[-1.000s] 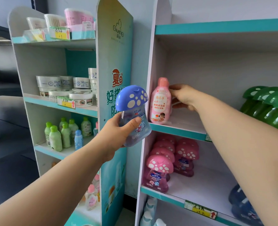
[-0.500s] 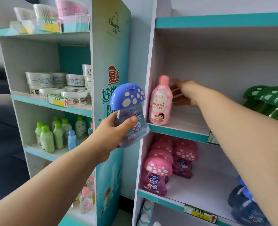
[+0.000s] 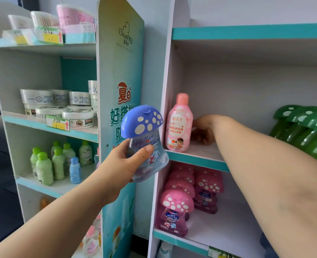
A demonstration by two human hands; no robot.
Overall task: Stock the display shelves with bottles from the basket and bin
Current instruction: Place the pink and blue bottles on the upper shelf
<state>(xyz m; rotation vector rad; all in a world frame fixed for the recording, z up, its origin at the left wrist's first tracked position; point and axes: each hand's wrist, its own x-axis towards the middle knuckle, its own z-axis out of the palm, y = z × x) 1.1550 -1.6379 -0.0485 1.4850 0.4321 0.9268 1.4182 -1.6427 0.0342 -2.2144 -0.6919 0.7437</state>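
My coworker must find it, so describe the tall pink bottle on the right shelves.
On the right-hand shelf unit, find the teal-edged shelf above the pink mushroom-capped bottles. The tall pink bottle stands at its left end, slim, with a plain cap, not a mushroom.

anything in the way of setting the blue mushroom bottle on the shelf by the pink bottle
Yes: the right hand occupies that shelf just right of the pink bottle. The left hand holds the blue mushroom bottle out front.
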